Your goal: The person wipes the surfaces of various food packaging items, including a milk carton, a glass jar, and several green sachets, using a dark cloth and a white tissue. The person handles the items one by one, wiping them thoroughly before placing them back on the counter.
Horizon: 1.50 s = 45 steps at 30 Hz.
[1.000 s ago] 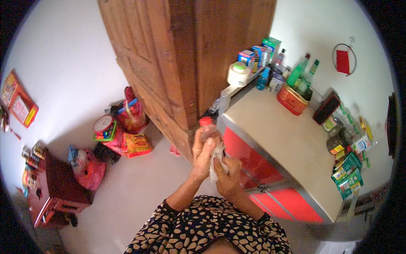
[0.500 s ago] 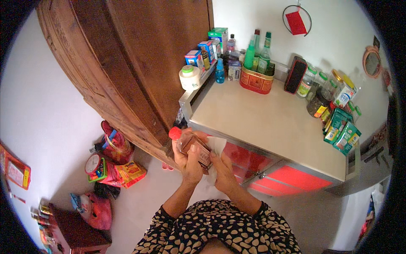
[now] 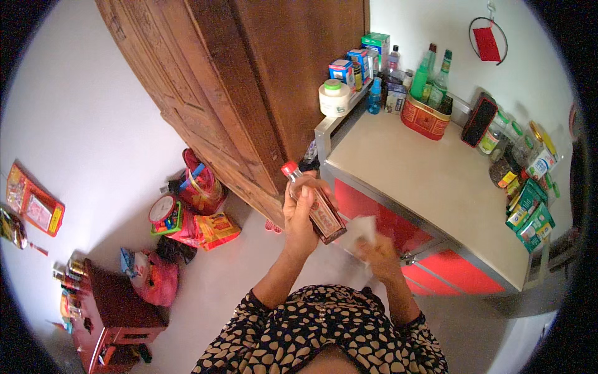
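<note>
A flat glass bottle [image 3: 325,215] with a red cap and a printed label is tilted in front of my body, its cap toward the upper left. My left hand [image 3: 303,215] is wrapped round its upper half, thumb across the front. To the right of the bottle and apart from it, my right hand [image 3: 379,255] is closed on a white cloth or tissue [image 3: 362,229]; which of the two it is cannot be made out. Motion smears this hand and the white piece.
A cabinet [image 3: 398,159] with red doors stands ahead on the right. On its top are a red tin [image 3: 425,118] of green bottles, a black speaker-like box [image 3: 479,118], jars and green packets [image 3: 534,218]. A wooden wardrobe [image 3: 249,75] rises beside it. Bags [image 3: 156,277] lie on the left floor.
My right hand has moved away from the bottle, down and right, with the white piece. My left hand still holds the bottle. The whole view has shifted, so the cabinet appears farther right.
</note>
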Each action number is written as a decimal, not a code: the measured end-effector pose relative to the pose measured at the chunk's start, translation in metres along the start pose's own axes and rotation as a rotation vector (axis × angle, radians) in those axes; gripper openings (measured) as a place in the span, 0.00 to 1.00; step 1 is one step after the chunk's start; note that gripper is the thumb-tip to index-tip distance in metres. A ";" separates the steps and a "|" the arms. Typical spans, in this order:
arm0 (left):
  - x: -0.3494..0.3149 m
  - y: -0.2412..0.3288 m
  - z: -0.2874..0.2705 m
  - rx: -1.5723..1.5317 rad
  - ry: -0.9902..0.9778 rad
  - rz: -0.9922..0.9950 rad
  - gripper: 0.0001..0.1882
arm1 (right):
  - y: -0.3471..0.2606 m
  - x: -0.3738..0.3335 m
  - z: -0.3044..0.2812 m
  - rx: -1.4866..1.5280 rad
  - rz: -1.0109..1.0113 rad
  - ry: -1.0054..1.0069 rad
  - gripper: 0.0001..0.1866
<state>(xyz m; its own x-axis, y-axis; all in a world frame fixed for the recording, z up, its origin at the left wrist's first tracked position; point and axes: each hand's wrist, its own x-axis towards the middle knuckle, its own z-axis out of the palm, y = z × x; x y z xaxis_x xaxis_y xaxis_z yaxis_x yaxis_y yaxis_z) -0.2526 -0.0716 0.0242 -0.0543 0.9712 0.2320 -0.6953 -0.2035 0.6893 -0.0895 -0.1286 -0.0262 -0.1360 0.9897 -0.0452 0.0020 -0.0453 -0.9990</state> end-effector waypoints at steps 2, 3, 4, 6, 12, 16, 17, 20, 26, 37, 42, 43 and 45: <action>0.000 0.001 -0.001 -0.009 0.012 -0.014 0.18 | 0.005 0.004 -0.002 -0.196 -0.184 0.226 0.13; -0.001 0.002 0.001 -0.021 0.005 -0.033 0.18 | 0.002 0.012 -0.002 -0.274 -0.301 0.237 0.15; -0.004 0.002 0.001 -0.025 0.006 -0.050 0.19 | -0.010 0.017 0.007 -0.413 -0.437 0.237 0.16; -0.005 -0.007 -0.002 0.030 0.101 -0.011 0.18 | -0.042 0.023 0.033 -0.765 -0.736 0.279 0.20; 0.000 0.006 -0.011 0.015 0.006 -0.013 0.18 | -0.020 0.005 0.035 -0.917 -0.959 -0.011 0.24; -0.005 0.003 -0.028 0.011 -0.063 -0.038 0.23 | -0.034 -0.002 0.018 -0.549 -0.706 -0.117 0.17; -0.006 0.001 -0.027 0.026 -0.078 -0.035 0.25 | -0.043 0.002 0.017 -0.480 -0.603 -0.051 0.16; -0.015 -0.006 -0.031 -0.034 -0.183 -0.079 0.24 | -0.060 0.026 0.031 -0.438 -0.649 0.063 0.13; -0.022 0.009 -0.026 0.082 -0.247 0.150 0.24 | -0.052 0.041 0.048 -0.429 -0.651 -0.182 0.19; -0.018 0.013 -0.038 -0.139 -0.222 -0.050 0.25 | -0.007 0.010 0.004 -0.470 0.076 -0.406 0.24; -0.016 -0.009 -0.037 -0.029 -0.146 -0.099 0.25 | -0.054 0.023 0.029 -0.684 -0.733 0.191 0.30; -0.013 -0.014 -0.027 -0.028 -0.147 -0.153 0.25 | -0.060 0.026 0.041 -0.789 -0.894 0.181 0.34; -0.008 -0.026 -0.029 -0.020 -0.023 -0.179 0.30 | -0.047 0.026 0.058 -0.899 -0.900 0.274 0.32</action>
<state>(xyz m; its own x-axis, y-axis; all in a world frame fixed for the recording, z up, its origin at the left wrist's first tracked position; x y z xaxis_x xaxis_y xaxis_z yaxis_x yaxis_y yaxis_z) -0.2547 -0.0709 -0.0151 0.0875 0.9886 0.1225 -0.7065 -0.0251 0.7073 -0.1500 -0.1090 0.0195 -0.2317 0.6249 0.7455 0.6901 0.6457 -0.3268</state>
